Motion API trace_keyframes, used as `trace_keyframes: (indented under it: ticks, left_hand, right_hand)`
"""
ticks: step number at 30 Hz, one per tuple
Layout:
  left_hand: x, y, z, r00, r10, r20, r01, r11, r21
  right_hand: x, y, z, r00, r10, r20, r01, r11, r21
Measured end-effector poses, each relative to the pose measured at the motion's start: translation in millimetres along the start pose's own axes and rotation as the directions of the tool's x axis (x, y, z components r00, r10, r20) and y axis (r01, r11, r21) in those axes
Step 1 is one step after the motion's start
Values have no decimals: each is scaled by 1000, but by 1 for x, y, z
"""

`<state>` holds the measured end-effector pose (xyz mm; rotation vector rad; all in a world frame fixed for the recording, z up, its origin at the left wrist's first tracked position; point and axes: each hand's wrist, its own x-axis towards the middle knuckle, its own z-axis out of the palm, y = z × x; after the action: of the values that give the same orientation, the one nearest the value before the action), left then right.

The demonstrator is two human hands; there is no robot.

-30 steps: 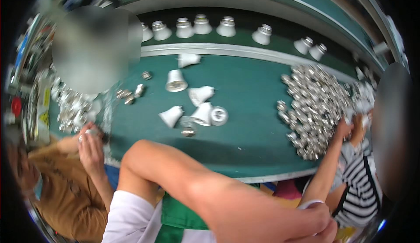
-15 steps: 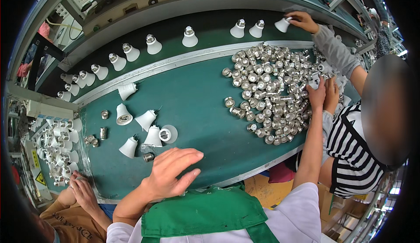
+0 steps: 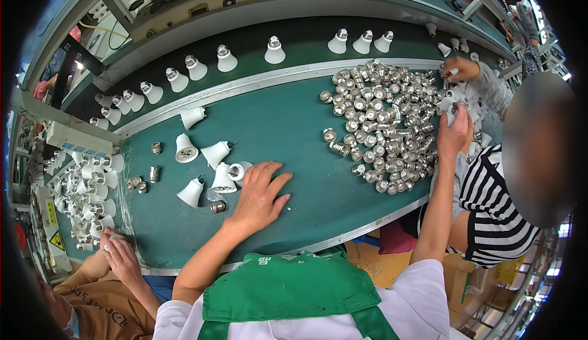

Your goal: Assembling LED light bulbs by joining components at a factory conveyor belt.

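Note:
My left hand [image 3: 262, 198] is palm down over the green table, fingers spread, holding nothing. Beside its fingertips a white bulb housing [image 3: 243, 170] lies on its side, partly covered by the hand. Several more white bulb housings [image 3: 215, 154] lie further left, some with wires sticking out, and a loose metal screw cap [image 3: 218, 207] rests near my wrist. Reaching right, my right hand [image 3: 452, 134] has its fingers closed on a white bulb housing [image 3: 451, 112], at the right edge of a big heap of silver screw caps [image 3: 383, 119].
Capped white bulbs [image 3: 274, 51] stand in a row on the dark belt [image 3: 300, 30] behind a metal rail [image 3: 245, 92]. At left, a co-worker's hands [image 3: 122, 257] work beside a pile of capped bulbs [image 3: 92, 193]. A co-worker's hand [image 3: 462, 69] is at the right.
My left hand has moved forward and lowered toward the housings, fingers spreading. The right co-worker's hand has left a bulb standing on the belt and drawn back to the right.

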<state>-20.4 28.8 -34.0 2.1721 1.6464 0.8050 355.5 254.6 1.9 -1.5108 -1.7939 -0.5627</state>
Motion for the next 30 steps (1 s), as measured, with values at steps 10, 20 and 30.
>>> trace_keyframes:
  ticks: [10,20,30]
  left_hand:
    - [-12,-4,3,954,-239,-183,210,964,-164]
    - [-5,-16,7,908,-307,-284,254,945,-208]
    - [-11,-7,9,912,-314,-265,266,943,-200]
  right_hand:
    - [-91,-235,-39,809,-452,375,-63,568,820]
    - [-85,-256,-21,654,-574,493,-294,407,865]
    - [9,-19,73,978,117,170,-168,929,328]
